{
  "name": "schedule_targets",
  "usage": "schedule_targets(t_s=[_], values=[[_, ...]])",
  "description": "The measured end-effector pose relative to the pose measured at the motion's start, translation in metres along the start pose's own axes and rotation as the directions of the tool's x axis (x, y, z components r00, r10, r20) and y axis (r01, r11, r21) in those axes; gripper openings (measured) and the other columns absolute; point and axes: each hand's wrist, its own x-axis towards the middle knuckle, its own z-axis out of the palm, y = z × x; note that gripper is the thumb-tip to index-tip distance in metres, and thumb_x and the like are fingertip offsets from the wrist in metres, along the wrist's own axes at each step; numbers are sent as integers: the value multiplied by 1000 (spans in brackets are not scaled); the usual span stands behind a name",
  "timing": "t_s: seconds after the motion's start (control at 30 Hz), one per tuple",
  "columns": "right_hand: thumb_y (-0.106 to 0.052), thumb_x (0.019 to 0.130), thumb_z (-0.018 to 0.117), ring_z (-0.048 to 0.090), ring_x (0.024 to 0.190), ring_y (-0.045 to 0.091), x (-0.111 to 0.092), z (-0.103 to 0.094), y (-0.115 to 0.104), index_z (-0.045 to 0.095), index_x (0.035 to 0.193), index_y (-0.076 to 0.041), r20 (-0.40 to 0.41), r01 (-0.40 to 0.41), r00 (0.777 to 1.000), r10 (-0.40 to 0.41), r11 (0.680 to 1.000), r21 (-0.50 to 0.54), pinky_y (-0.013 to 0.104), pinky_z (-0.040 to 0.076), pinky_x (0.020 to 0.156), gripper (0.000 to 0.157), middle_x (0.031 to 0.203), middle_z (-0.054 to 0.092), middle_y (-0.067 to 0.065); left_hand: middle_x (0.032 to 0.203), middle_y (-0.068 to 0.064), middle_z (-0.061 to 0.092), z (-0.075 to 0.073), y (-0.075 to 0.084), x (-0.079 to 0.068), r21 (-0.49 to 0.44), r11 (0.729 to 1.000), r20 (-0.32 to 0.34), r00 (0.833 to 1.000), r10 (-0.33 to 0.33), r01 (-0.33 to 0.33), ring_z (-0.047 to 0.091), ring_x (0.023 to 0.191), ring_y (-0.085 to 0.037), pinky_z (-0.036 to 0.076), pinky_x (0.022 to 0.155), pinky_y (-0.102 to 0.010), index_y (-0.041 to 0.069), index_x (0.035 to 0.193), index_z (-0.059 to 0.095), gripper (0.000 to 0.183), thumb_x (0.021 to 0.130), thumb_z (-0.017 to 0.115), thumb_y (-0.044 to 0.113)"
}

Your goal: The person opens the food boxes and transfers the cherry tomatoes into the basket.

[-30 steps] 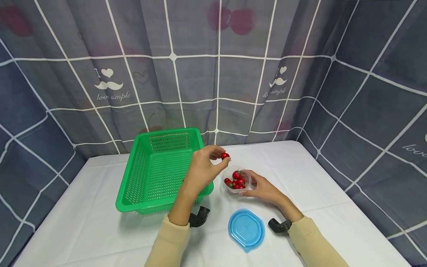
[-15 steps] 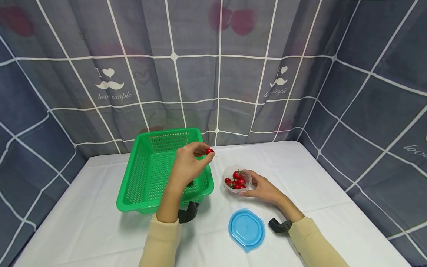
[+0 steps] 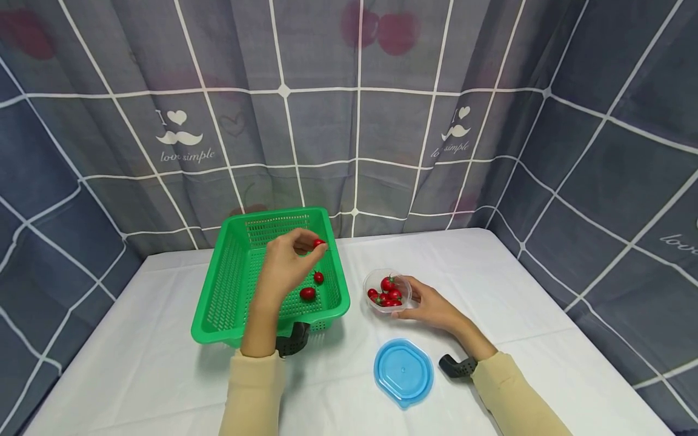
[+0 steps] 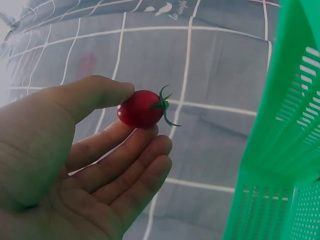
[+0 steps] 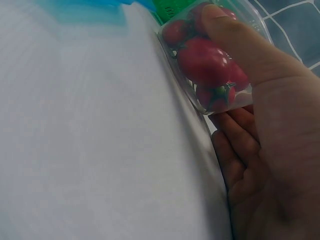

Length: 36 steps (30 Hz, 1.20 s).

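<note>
My left hand [image 3: 286, 261] pinches a cherry tomato [image 4: 141, 109] between thumb and fingertips, above the green basket [image 3: 204, 303]. The left wrist view shows the tomato's green stem pointing away from the palm. Two more cherry tomatoes lie on the basket floor, a larger one [image 3: 308, 293] and a smaller one [image 3: 319, 277]. To the right, my right hand [image 3: 431, 307] grips the side of a clear plastic container [image 3: 372, 280] that stands on the table. Several red cherry tomatoes [image 5: 204, 62] sit inside it, seen through its wall in the right wrist view.
A blue lid [image 3: 403, 372] lies flat on the white-covered table [image 3: 163, 387], in front of the container. Grey gridded curtains [image 3: 322, 133] hang close behind the table and along its sides. A black wrist mount [image 3: 457, 367] sits on each wrist.
My left hand has carried the pinched cherry tomato leftward from near the container to over the basket, uncovering the two tomatoes inside. My right hand and the container have stayed put.
</note>
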Motion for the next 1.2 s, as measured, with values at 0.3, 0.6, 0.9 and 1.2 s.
schedule_targets(t_s=[0.3, 0.6, 0.9, 1.2], values=[[-43, 77, 90, 48, 143, 36, 0, 1, 3, 47, 153, -16, 2, -5, 1000, 5, 1000, 12, 56, 38, 117, 91, 156, 50, 8, 104, -11, 75, -6, -16, 2, 34, 998, 10, 998, -56, 56, 70, 98, -27, 57, 90, -42, 5, 113, 72, 24, 95, 73, 21], [-44, 77, 89, 48, 143, 36, 0, 1, 3, 47, 153, -16, -1, -6, 1000, 6, 1000, 2, 56, 38, 117, 91, 156, 50, 8, 108, -11, 75, -7, -19, 2, 53, 995, 40, 996, -85, 83, 69, 102, -27, 55, 92, -43, 5, 117, 72, 26, 97, 71, 22], [-44, 77, 89, 48, 143, 35, 0, 0, 2, 47, 153, -15, -1, -1, 1000, 1, 1000, -3, 56, 38, 117, 91, 156, 50, 8, 113, -13, 73, -9, -17, 1, 56, 994, 58, 994, -96, 93, 68, 107, -29, 54, 96, -45, 5, 120, 71, 30, 97, 71, 23], [-44, 77, 89, 48, 143, 34, 0, 0, 1, 47, 152, -16, -6, 2, 1000, -2, 1000, -5, 56, 39, 117, 90, 155, 51, 7, 113, -12, 74, -2, -12, 1, 62, 994, 81, 993, -91, 86, 69, 106, -29, 55, 95, -44, 4, 119, 70, 29, 97, 71, 24]])
